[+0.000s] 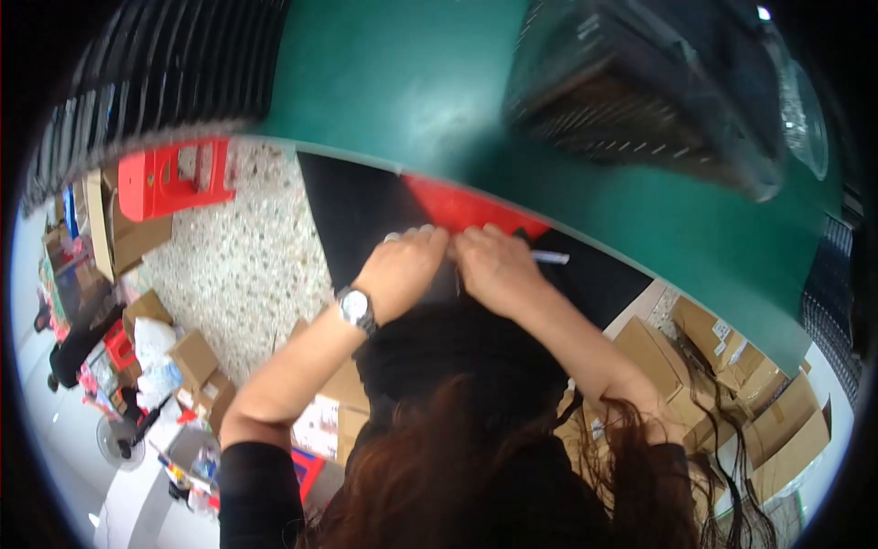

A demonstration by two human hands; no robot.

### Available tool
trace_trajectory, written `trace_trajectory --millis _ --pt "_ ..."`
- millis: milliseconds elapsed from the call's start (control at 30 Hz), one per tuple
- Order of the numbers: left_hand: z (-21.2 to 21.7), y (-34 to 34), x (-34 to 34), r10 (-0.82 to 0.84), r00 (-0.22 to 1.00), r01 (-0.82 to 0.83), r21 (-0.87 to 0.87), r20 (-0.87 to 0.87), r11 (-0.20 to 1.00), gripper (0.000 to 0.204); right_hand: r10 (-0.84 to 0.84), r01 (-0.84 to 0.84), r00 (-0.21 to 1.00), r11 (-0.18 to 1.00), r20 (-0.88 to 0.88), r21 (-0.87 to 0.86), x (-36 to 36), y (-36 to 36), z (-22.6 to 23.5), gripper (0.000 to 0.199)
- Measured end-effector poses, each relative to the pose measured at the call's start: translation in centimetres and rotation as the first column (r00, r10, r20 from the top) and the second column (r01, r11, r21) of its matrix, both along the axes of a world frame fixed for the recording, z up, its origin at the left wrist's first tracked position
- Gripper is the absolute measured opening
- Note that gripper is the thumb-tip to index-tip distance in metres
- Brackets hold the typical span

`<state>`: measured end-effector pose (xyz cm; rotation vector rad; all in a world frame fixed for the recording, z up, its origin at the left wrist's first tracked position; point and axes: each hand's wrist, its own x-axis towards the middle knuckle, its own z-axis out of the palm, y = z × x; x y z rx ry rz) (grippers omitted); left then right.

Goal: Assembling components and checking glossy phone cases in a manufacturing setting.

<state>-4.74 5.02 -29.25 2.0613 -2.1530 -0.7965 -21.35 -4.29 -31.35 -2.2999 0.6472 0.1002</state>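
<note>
My left hand (407, 267), with a wristwatch (356, 307) on its wrist, and my right hand (494, 265) meet knuckle to knuckle just below the edge of a green table (402, 82). Both are pinched on the edge of a black and red fabric (361, 215) that hangs down from the table edge. A small white strip (550, 257) pokes out beside my right hand; what it is cannot be told. Below the hands lies more dark cloth (457, 357), and long reddish-brown hair (457, 476) covers the lower view.
A black slatted crate (640, 82) stands on the table at the upper right, another black ribbed crate (174, 64) at the upper left. On the speckled floor are a red plastic stool (174, 178) and several cardboard boxes (732, 366).
</note>
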Motion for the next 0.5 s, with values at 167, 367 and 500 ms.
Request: trace_trajectory --millis 167,367,500 --pt "0.5 -1.0 -0.2 0.082 0.991 -0.079 0.038 -0.107 0.996 0.013 -0.003 0.006 0.998 0.998 -0.058 0.063 -0.8 0.0 -1.5 0.024" --pt "1.8 -1.8 -0.1 0.158 0.973 -0.149 0.067 -0.168 0.987 0.016 -0.100 0.103 0.994 0.874 -0.031 0.475 -6.2 -3.3 14.8 0.047" --pt "0.9 -1.5 -1.1 0.166 0.952 -0.168 0.015 -0.256 0.986 0.012 -0.488 0.526 0.812 0.850 0.321 -0.039 -8.3 -8.8 20.7 0.020"
